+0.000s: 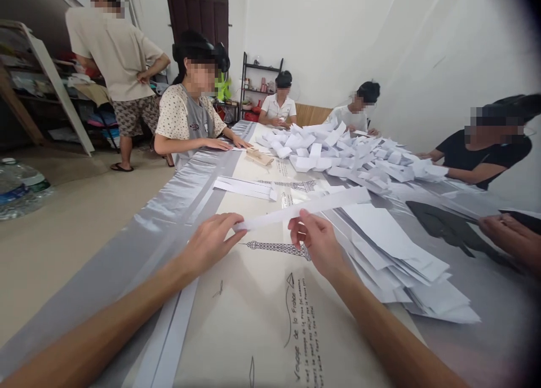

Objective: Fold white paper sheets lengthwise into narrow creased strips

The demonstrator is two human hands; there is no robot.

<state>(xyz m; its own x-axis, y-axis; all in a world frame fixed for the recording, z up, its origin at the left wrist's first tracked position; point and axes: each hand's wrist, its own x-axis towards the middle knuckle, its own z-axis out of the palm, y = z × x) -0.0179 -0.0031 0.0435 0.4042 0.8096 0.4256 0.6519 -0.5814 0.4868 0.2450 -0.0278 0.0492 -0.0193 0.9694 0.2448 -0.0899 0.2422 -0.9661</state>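
Observation:
A long white paper strip (270, 215) is held above the printed tablecloth, slanting up to the right. My left hand (217, 236) pinches its left end between thumb and fingers. Farther along the strip, my right hand (315, 233) grips its lower edge, with the other fingers curled. Beyond my hands lies a folded white strip bundle (245, 188). To the right of my right hand a stack of white sheets (393, 247) is fanned out on the table.
A large heap of folded papers (338, 148) covers the table's far middle. A wooden object (258, 157) lies left of it. Several people sit around the table; one person stands at the back left. Another person's hand (509, 233) is at the right edge. Long strips (169, 331) lie near-left.

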